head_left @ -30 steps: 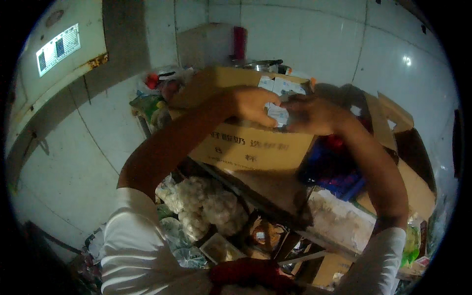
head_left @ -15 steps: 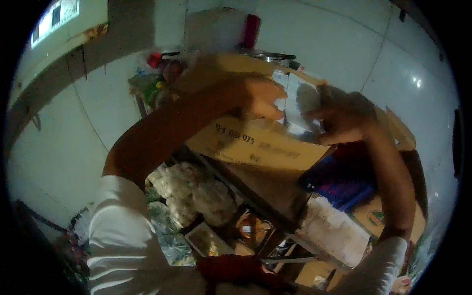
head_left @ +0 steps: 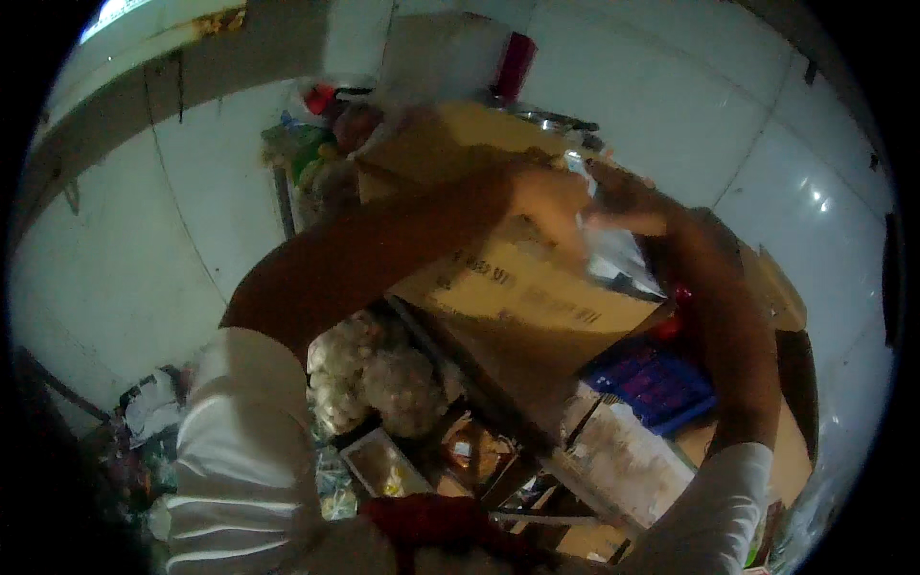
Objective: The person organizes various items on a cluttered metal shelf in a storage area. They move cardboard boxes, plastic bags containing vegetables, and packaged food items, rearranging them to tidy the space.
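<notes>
An open cardboard box (head_left: 517, 278) with dark print on its near side stands on the upper shelf, holding white packets (head_left: 613, 251). Over the box opening, my left hand (head_left: 554, 203) reaches in from the left, its fingers smeared by motion. My right hand (head_left: 632, 203) comes from the right and meets or overlaps the left one above the packets. Its fingers are blurred too, and I cannot make out whether either hand grips anything. A small pale piece (head_left: 577, 163) shows just beyond the hands.
Right of the box sits a blue crate (head_left: 652, 388). On a lower level are clear bags of pale round items (head_left: 374, 374), a small white tray (head_left: 385, 465) and a stained whitish box (head_left: 632, 460). Behind stand a dark red canister (head_left: 515, 65) and a white tiled wall (head_left: 661, 86).
My right hand has moved up and left, toward my left hand; the two were apart over the box before. The whole view has shifted slightly.
</notes>
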A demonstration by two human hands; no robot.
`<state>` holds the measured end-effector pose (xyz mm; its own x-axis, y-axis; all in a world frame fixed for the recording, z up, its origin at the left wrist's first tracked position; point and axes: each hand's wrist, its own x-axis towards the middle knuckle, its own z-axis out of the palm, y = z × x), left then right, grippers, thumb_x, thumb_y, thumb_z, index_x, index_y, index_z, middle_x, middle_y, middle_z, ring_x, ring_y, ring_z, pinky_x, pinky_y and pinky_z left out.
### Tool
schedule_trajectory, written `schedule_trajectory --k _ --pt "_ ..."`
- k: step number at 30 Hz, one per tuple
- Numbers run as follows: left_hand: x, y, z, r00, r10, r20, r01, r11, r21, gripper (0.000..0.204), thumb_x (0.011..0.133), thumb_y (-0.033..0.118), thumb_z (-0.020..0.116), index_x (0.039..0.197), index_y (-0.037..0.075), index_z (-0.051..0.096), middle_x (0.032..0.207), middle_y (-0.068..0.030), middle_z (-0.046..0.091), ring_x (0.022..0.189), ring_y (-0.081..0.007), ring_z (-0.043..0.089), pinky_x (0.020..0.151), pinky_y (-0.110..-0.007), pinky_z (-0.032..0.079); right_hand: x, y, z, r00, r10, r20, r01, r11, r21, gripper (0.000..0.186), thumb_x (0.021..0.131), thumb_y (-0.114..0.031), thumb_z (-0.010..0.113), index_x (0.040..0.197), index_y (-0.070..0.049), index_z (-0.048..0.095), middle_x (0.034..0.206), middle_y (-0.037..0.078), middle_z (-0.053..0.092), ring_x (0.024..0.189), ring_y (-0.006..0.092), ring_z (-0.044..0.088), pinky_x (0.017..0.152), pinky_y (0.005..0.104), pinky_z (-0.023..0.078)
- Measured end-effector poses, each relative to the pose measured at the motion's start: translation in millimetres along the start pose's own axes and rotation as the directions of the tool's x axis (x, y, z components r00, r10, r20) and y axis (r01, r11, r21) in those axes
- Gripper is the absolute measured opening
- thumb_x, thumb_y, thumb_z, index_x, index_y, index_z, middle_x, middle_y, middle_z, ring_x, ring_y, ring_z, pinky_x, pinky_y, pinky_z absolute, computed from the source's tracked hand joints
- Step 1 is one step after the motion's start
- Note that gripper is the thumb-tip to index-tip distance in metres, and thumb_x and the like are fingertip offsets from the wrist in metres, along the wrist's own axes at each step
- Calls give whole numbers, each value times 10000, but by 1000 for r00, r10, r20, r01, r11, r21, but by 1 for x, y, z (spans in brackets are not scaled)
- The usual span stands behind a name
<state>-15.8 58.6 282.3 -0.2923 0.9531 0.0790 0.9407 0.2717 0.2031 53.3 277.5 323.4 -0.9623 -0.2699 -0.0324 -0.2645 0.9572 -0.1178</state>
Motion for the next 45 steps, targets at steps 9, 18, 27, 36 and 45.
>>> schedule_trajectory --k 9,18,27,36,45 --pt "-26 63 -6 956 -207 -210 254 939 233 640 732 252 693 1360 161 612 1360 -162 606 1213 -300 624 1029 -436 478 13 40 3 995 -73 62 55 966 252 1274 643 -651 839 1576 -10 253 1630 235 248 1516 355 239 1227 450 213" --pt "-13 63 -22 917 -380 -124 369 924 -97 364 735 206 664 1031 16 761 1055 -210 728 1005 -330 712 886 -465 555 36 71 15 993 -82 -88 83 997 2 790 847 -441 710 1462 -18 452 1504 180 470 1389 298 432 1167 418 326" --pt "14 30 -8 943 -213 -258 261 951 169 423 809 324 684 1074 -2 727 1054 -227 714 992 -367 699 882 -454 549 -13 -32 0 989 145 -18 -145 964 -223 984 865 -722 562 1545 -47 340 1512 255 448 1449 380 372 1195 458 283" --pt "6 26 -5 998 -14 -59 27 976 215 657 894 430 617 1458 111 503 1424 -182 550 1228 -340 591 1017 -459 478 -24 -8 7 993 90 -71 -93 995 -38 863 908 -633 589 1516 -55 388 1517 212 454 1410 358 430 1166 449 350" --pt "3 26 1 988 -126 -83 121 990 -71 686 792 169 694 1435 46 490 1300 -188 601 1178 -328 600 966 -390 496 18 45 30 946 -171 -274 34 896 -442 497 1052 -389 369 1479 -144 434 1457 152 535 1377 365 472 1109 399 432"
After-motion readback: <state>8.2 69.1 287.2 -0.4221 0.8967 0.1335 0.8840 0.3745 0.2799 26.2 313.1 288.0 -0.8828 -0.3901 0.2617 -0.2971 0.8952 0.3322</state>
